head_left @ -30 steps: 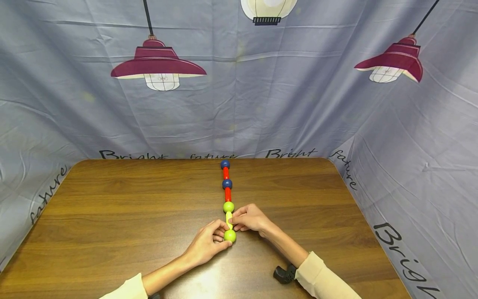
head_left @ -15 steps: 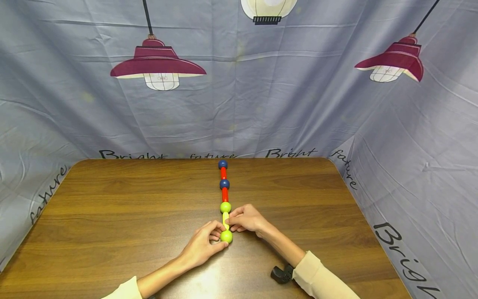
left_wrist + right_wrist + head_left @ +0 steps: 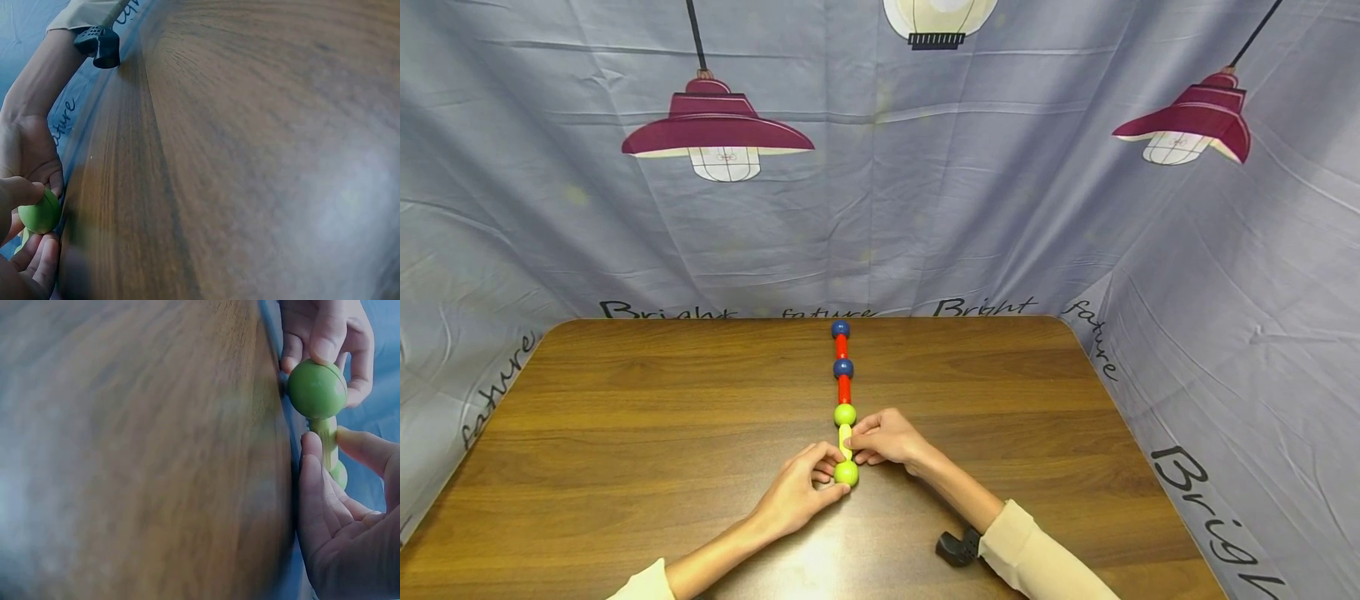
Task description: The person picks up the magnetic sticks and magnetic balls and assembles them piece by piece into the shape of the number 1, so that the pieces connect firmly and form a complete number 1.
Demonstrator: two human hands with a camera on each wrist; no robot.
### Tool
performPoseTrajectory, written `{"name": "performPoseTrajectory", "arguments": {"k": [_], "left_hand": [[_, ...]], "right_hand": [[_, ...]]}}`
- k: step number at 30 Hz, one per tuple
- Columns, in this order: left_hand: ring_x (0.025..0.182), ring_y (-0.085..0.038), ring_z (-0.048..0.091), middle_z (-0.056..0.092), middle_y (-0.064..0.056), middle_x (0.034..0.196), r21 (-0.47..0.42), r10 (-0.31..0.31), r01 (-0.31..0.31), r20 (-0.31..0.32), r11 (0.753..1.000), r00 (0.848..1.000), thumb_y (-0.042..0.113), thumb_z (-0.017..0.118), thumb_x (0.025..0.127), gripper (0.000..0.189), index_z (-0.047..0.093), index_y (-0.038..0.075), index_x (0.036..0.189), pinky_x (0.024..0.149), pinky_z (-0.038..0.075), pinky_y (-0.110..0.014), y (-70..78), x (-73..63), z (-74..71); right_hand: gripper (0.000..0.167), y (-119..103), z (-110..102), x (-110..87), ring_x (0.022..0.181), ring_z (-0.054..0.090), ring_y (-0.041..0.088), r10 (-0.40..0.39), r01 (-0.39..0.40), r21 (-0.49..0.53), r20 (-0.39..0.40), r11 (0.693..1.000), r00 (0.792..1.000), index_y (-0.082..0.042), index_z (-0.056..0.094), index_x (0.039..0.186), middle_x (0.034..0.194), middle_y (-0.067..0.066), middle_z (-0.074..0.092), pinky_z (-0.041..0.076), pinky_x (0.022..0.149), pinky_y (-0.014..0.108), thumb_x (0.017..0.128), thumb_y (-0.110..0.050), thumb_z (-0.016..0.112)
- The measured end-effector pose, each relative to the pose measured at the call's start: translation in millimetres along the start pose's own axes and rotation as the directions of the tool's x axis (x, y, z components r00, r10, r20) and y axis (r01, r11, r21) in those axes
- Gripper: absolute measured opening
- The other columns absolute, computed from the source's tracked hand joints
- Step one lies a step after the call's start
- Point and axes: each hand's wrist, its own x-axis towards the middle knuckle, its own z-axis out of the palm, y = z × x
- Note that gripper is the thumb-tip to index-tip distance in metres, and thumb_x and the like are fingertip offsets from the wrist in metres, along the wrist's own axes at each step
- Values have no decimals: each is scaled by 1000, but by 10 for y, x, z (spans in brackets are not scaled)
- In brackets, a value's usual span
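Observation:
A straight chain of balls and rods lies on the wooden table, pointing away from me in the head view. At its far end come a blue ball [image 3: 840, 329], a red rod [image 3: 842, 347], a second blue ball [image 3: 843, 368] and another red rod [image 3: 844, 389]. Nearer are a green ball [image 3: 845, 415], a yellow-green rod [image 3: 846, 440] and the nearest green ball [image 3: 846, 474]. My left hand [image 3: 793, 492] grips that nearest ball between thumb and fingers. With thumb and fingertips, my right hand [image 3: 891, 437] pinches the yellow-green rod, as the right wrist view also shows.
The brown table [image 3: 662, 417] reaches back to a grey-blue curtain [image 3: 850, 208] printed with lamps and lettering. A black wrist-worn device [image 3: 957, 548] sits under the right cuff, close above the table.
Both hands have shifted slightly left across the table. The whole chain has moved left with them, staying joined and about straight. Both grips are the same as before.

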Motion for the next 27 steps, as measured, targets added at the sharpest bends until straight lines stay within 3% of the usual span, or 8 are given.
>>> {"name": "performPoseTrajectory", "arguments": {"k": [6,27], "left_hand": [[88,-18,61,61,0,97,15,-19,19,-6,1000,1000,6,81,81,31,62,8,106,80,56,-28,1,-12,-41],[84,-18,60,60,1,93,56,19,-16,-38,998,999,7,84,79,32,63,8,103,75,56,-27,-63,-36,-75]], "right_hand": [[15,-30,42,20,61,65,10,-7,7,-13,-4,1000,1000,2,72,96,77,7,72,55,53,21,87,-9,75],[12,-50,114,59,59,65,10,-8,8,-43,2,999,1000,0,73,93,73,5,70,54,52,20,87,-10,75]]}}
